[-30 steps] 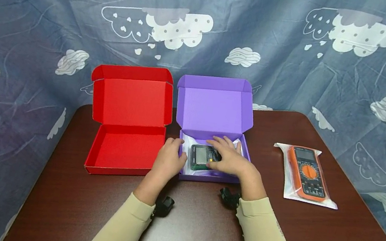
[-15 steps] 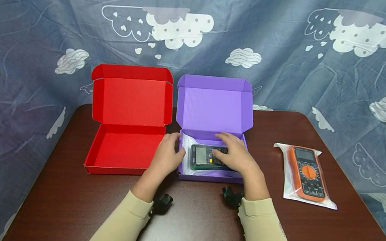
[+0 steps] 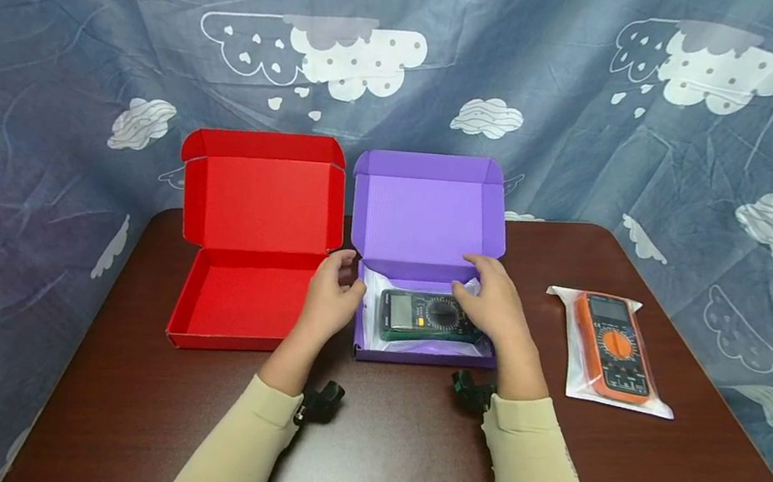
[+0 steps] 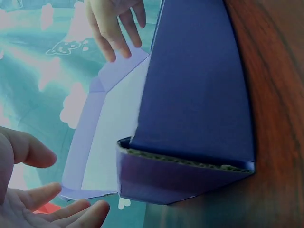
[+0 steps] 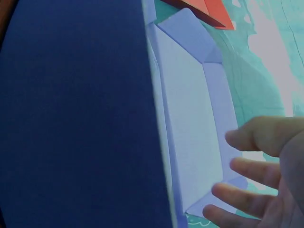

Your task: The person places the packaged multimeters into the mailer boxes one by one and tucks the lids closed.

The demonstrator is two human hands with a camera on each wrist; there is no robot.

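Purple box (image 3: 428, 218) at centre frame, green-black multimeter (image 3: 426, 316) lying inside, left hand (image 3: 332, 296) near box's left edge, right hand (image 3: 496, 305) over right end, both hands' fingers spread.

A purple cardboard box (image 4: 194, 85) stands on a brown wood-grain table (image 4: 280, 99), its near wall closest, its paler lid (image 4: 114, 123) raised on the far side. A bare left hand (image 4: 21, 213) spreads thumb and fingers at left; a bare right hand (image 4: 111, 23) extends its fingers at right. Beyond hangs teal cloth (image 4: 23, 85) with pale cloud shapes.
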